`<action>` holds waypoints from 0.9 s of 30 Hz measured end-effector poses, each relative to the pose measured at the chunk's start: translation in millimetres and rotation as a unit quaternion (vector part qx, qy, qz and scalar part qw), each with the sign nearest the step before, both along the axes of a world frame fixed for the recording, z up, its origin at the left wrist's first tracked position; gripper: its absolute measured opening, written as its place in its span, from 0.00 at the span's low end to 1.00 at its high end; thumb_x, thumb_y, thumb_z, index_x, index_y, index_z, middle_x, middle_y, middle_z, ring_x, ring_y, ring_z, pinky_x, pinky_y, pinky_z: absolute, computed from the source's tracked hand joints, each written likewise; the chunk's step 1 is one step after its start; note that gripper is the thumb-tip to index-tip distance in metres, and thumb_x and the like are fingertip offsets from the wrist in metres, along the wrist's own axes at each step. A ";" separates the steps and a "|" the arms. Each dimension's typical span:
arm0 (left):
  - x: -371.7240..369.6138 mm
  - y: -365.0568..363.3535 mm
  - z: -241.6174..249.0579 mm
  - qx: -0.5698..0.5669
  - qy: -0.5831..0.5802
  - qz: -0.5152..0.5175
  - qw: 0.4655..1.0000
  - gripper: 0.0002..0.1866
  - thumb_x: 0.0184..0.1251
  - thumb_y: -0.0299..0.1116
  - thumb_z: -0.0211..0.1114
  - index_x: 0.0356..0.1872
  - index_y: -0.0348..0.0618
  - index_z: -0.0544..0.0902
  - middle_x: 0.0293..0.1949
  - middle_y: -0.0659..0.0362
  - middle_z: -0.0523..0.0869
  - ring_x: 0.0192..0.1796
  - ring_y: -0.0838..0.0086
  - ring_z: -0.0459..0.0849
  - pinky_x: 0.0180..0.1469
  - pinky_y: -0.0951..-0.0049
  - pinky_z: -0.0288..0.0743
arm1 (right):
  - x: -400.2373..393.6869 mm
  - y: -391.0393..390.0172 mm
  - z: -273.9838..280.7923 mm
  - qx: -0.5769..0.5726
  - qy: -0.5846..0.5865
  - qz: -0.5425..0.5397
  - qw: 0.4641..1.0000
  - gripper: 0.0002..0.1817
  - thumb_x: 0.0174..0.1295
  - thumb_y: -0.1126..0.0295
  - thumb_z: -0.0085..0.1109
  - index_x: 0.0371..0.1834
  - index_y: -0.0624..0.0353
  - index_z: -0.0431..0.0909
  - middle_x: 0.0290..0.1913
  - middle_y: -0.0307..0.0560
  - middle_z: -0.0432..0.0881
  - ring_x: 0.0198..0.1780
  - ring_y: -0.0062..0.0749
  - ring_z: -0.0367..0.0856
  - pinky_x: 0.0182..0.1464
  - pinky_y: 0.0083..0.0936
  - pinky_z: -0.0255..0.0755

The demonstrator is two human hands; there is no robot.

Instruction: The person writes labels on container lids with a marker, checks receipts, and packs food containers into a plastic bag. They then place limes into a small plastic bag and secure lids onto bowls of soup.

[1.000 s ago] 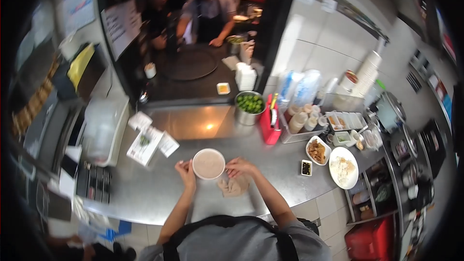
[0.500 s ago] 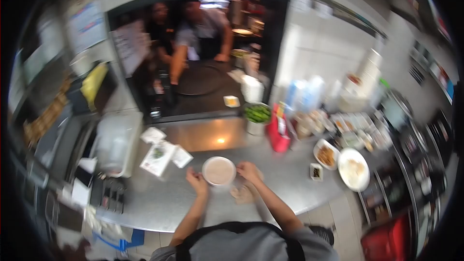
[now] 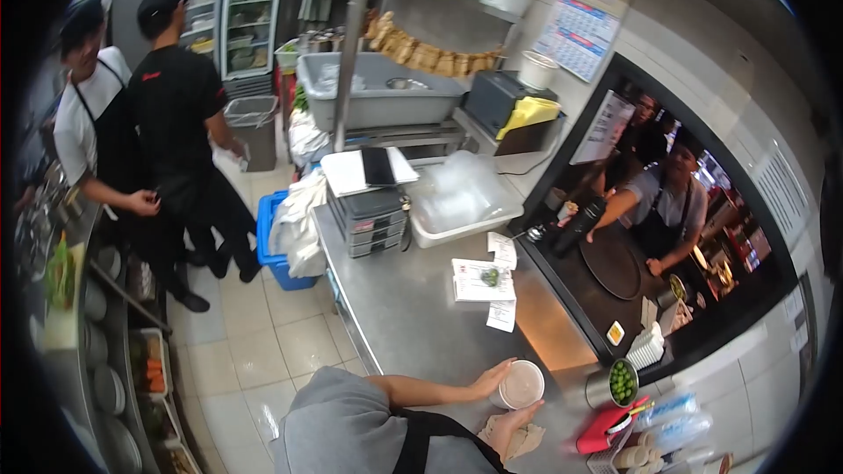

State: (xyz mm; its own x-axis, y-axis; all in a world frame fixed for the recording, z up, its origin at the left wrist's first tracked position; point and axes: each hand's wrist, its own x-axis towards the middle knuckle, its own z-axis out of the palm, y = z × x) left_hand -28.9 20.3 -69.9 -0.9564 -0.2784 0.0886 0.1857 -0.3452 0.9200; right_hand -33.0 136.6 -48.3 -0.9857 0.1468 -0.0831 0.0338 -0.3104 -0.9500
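Observation:
A round white tub [image 3: 522, 384] with a clear-looking lid and pale brownish contents is held over the steel counter [image 3: 421, 316]. My left hand [image 3: 493, 378] curls around its left side. From the near side, my right hand [image 3: 520, 422] grips the same tub, fingers wrapped against its wall. A crumpled brown paper or napkin [image 3: 527, 441] lies just under my right wrist. Beyond the tub are white paper slips [image 3: 481, 281] with a small green-topped item [image 3: 490, 277] on them.
At the pass window, a person [image 3: 672, 202] leans beside a round dark tray [image 3: 610, 268]. Two co-workers [image 3: 180, 105] stand in the left aisle. A metal container of green limes [image 3: 622, 382], a red holder [image 3: 601, 430] and a plastic bin [image 3: 465, 211] are on the counter.
My view has swung left, bringing the aisle and co-workers into sight. My hands, beside the tub before with the right one slightly apart, now close around it.

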 end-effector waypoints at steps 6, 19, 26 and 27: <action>8.8 -1.5 -1.8 -0.193 -0.043 -0.003 0.980 0.36 0.71 0.54 0.40 0.67 0.32 0.51 0.69 0.45 0.53 0.71 0.61 0.50 0.71 0.68 0.44 | 3.0 -2.5 12.3 -0.048 0.003 0.129 0.990 0.41 0.65 0.38 0.32 0.64 0.68 0.57 0.64 0.60 0.62 0.64 0.45 0.63 0.66 0.39 0.54; 21.5 -16.5 17.3 -0.271 0.084 -0.026 0.958 0.39 0.59 0.52 0.61 0.65 0.39 0.58 0.64 0.47 0.61 0.68 0.58 0.55 0.69 0.61 0.48 | -14.0 24.1 -5.6 0.029 0.000 0.175 0.984 0.36 0.66 0.42 0.37 0.63 0.66 0.61 0.60 0.55 0.68 0.59 0.43 0.68 0.59 0.39 0.65; 13.9 -15.2 20.0 -0.190 0.051 -0.028 0.980 0.41 0.60 0.45 0.62 0.67 0.34 0.52 0.66 0.45 0.57 0.70 0.59 0.53 0.70 0.65 0.47 | -19.8 15.4 -2.8 0.009 -0.037 0.079 0.996 0.30 0.68 0.49 0.39 0.62 0.65 0.62 0.60 0.50 0.68 0.59 0.36 0.69 0.61 0.33 0.62; 14.9 -14.9 22.2 -0.194 0.048 -0.025 0.980 0.42 0.61 0.45 0.62 0.68 0.35 0.50 0.68 0.45 0.55 0.71 0.59 0.51 0.70 0.65 0.44 | -8.1 7.6 25.3 0.022 -0.059 0.066 0.996 0.30 0.69 0.50 0.38 0.62 0.66 0.61 0.61 0.51 0.68 0.60 0.36 0.68 0.61 0.31 0.61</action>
